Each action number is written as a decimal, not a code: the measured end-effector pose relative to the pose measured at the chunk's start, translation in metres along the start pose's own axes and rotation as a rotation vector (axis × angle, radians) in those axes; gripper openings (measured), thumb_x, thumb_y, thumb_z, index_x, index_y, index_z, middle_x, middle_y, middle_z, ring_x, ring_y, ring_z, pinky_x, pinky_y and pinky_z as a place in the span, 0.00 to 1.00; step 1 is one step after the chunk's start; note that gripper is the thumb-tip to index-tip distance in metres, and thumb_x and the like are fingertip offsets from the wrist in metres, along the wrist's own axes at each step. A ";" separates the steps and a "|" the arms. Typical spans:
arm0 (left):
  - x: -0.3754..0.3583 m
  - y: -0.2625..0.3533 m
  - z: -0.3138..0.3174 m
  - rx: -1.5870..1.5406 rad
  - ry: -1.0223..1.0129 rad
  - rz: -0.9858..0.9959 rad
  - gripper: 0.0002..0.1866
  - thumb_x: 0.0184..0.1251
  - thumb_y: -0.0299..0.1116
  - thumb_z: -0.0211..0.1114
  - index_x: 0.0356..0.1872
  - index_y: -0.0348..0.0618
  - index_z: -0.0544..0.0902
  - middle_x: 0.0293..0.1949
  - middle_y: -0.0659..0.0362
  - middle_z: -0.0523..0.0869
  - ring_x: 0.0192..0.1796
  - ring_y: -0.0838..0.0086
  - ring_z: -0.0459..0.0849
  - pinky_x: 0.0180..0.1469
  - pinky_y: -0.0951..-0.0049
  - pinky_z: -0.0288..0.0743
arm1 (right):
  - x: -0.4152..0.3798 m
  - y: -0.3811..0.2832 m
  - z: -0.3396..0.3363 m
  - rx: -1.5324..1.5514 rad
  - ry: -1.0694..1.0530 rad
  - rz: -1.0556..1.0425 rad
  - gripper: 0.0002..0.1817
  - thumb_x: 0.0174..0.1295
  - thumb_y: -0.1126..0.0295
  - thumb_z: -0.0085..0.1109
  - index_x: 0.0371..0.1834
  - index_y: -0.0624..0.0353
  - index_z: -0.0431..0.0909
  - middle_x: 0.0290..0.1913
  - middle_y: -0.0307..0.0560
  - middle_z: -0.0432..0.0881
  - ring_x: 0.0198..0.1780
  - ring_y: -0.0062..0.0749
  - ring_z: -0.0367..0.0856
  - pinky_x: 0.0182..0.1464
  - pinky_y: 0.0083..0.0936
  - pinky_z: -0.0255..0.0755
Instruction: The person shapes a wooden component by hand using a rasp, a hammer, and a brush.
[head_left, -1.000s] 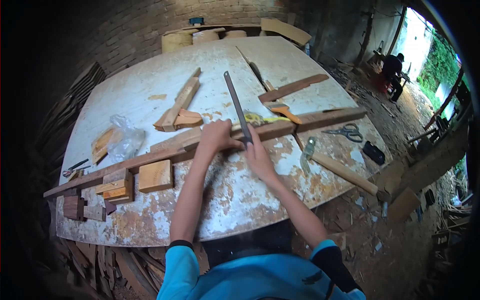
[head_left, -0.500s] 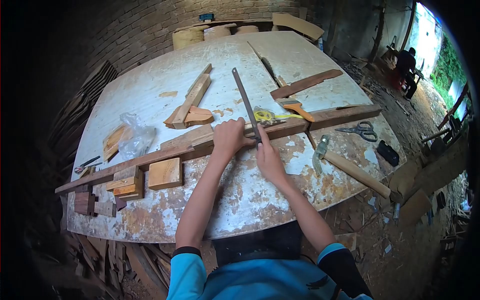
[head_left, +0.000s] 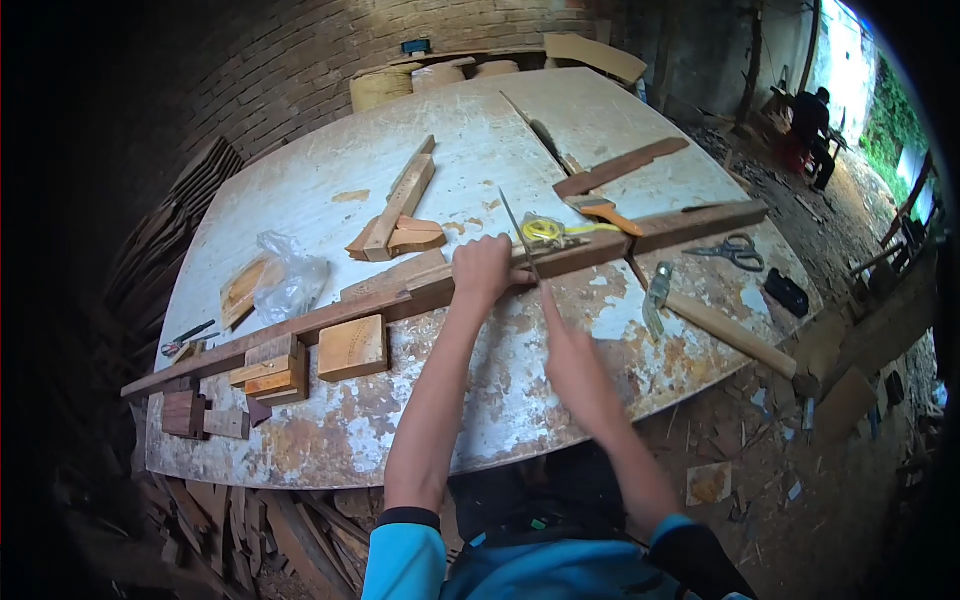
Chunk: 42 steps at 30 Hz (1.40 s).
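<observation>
My right hand [head_left: 572,352] has drawn the file [head_left: 520,238] back toward six o'clock, grip pinching it; left hand [head_left: 482,268] still clamps the plank [head_left: 330,318].

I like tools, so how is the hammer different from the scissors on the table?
The hammer has a long pale wooden handle and a metal head; the scissors are all metal with dark loop handles. The hammer is bigger and lies nearer the table's front edge; the scissors lie farther back, beside the long plank. Both lie flat, untouched by the hands.
</observation>
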<state>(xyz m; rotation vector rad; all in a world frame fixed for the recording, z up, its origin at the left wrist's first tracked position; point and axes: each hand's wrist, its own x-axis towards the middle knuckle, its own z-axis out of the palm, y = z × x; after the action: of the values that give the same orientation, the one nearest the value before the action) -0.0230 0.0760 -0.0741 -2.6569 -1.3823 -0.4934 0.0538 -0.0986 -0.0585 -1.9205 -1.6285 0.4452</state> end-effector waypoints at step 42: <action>0.013 0.001 0.002 -0.077 -0.017 -0.089 0.26 0.31 0.54 0.76 0.25 0.41 0.82 0.26 0.49 0.84 0.32 0.58 0.85 0.32 0.60 0.76 | 0.066 0.024 0.028 0.100 0.157 -0.140 0.33 0.55 0.84 0.42 0.69 0.63 0.54 0.21 0.65 0.74 0.21 0.53 0.75 0.28 0.42 0.71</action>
<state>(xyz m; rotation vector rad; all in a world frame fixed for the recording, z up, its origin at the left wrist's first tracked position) -0.0150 0.0860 -0.0719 -2.6739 -1.5225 -0.5458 0.0692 -0.0311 -0.0874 -1.7105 -1.5954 0.3051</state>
